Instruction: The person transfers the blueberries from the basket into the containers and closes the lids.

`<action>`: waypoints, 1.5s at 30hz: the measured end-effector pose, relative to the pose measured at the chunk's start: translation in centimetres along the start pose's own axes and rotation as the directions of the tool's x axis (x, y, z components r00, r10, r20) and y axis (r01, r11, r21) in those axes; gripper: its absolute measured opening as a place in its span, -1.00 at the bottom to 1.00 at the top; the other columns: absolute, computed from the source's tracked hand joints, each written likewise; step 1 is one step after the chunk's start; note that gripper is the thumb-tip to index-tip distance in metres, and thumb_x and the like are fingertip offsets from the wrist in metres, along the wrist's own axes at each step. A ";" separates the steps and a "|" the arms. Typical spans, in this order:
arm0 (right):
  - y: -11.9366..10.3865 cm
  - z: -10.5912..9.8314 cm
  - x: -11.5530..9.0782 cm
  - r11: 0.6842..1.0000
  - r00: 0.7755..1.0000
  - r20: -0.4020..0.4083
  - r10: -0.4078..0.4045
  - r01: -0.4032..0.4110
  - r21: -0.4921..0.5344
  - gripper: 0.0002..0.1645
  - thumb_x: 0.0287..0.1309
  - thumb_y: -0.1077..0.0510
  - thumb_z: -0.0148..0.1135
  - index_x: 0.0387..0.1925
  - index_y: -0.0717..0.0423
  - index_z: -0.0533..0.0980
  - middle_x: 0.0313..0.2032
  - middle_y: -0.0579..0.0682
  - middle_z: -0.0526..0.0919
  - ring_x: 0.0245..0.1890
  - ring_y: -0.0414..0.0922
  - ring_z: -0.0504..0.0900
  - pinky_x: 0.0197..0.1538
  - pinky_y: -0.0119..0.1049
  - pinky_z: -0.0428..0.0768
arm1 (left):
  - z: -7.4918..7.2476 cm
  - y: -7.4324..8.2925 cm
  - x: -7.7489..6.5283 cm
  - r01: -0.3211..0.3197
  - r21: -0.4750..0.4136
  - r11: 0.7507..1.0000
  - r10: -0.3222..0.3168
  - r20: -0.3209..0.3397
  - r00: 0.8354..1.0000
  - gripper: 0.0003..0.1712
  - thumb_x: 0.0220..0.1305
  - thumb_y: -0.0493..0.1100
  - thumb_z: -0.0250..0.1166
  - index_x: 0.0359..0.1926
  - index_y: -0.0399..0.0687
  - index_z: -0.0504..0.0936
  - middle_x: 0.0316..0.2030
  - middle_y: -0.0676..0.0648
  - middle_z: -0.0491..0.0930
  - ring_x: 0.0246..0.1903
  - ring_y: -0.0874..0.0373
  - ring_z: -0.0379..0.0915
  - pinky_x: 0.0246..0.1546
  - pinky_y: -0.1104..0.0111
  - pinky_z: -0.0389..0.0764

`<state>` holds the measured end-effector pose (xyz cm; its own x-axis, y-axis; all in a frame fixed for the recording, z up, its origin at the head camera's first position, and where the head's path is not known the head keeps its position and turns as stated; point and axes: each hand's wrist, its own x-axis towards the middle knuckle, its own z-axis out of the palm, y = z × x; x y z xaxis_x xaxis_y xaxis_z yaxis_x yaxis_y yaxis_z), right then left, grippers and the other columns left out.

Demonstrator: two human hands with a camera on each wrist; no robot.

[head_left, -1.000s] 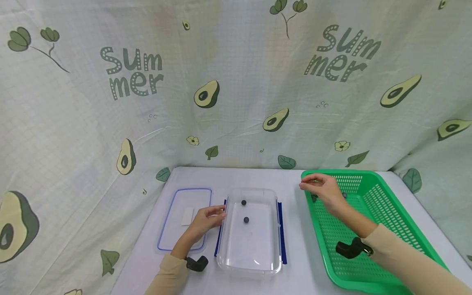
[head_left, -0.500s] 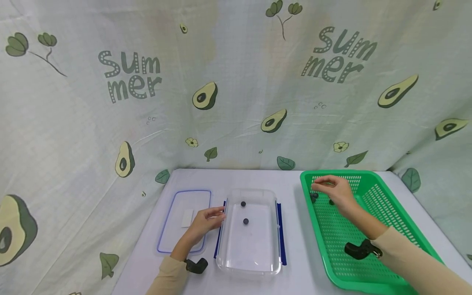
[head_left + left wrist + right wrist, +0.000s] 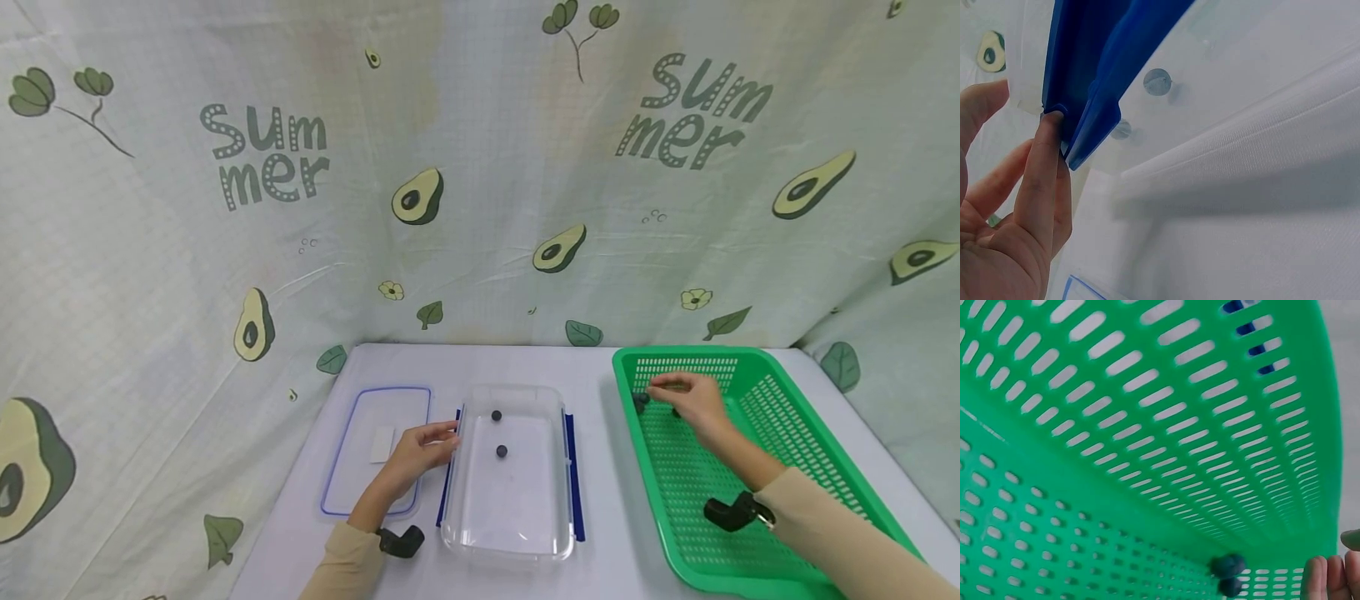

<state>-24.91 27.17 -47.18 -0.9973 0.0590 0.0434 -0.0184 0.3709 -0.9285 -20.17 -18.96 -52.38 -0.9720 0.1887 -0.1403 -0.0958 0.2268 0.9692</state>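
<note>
Both hands, the left hand (image 3: 416,452) and the right hand (image 3: 696,404), have relaxed fingers, with nothing seen held in either. The right hand hangs over the green basket (image 3: 686,471), to the right of the clear box (image 3: 510,504); just beside its fingertips, a few dark berries (image 3: 640,402) crowd the basket wall that faces the box, about level with the box's far end. A pinch there could easily nudge one berry while catching another, since they lie so close together and look round enough to roll. If they are soft, too firm a squeeze would likely bruise them; too light a one might let a berry slip onto the white surface (image 3: 609,475) between basket and box.

A fingertip of the left hand touches the blue flap (image 3: 1094,75) on the box's left side. Pushing or catching that flap could jog the box and send the two loose berries (image 3: 502,451) inside rolling. Left of the box lies its likely lid (image 3: 360,467), near the left forearm, where a careless sleeve might drag it.
</note>
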 end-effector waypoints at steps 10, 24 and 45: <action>3.7 1.3 0.7 0.994 1.000 -0.026 -0.003 0.000 -0.110 -0.61 0.15 0.18 0.46 -0.13 0.45 0.63 -0.25 0.14 0.75 -0.40 -0.45 0.59 -0.31 -0.50 0.62 | 0.0 -0.1 0.1 0.006 -0.003 1.000 -0.006 -0.004 1.000 -0.43 0.36 -0.09 0.34 0.29 -0.27 0.49 0.00 -0.15 0.62 0.03 -0.10 0.60 -0.01 0.25 0.69; 5.4 2.6 0.9 0.984 0.997 -0.039 -0.063 0.055 -0.167 -0.65 0.16 0.26 0.43 -0.10 0.47 0.61 -0.18 0.31 0.70 -0.39 -0.44 0.60 -0.35 -0.52 0.64 | -0.4 -0.2 0.0 -0.002 -0.012 1.000 0.002 0.017 1.000 -0.39 0.33 -0.04 0.36 0.29 -0.26 0.49 0.01 -0.17 0.62 0.04 -0.08 0.59 0.01 0.26 0.68; 6.7 3.7 0.9 0.954 0.990 -0.064 -0.127 0.104 -0.283 -0.78 0.05 0.39 0.43 -0.25 0.48 0.63 -0.35 0.28 0.71 -0.33 0.13 0.70 -0.44 -0.47 0.61 | -0.4 -0.3 -0.3 0.005 -0.032 0.999 -0.005 0.010 1.000 -0.42 0.32 -0.08 0.38 0.26 -0.28 0.52 -0.02 -0.16 0.63 0.02 -0.06 0.60 0.00 0.28 0.68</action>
<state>-26.17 26.24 -54.70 -0.9803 0.0708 0.1843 -0.1011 0.6217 -0.7767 -19.95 -19.46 -52.59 -0.9693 0.1974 -0.1467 -0.1074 0.1969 0.9745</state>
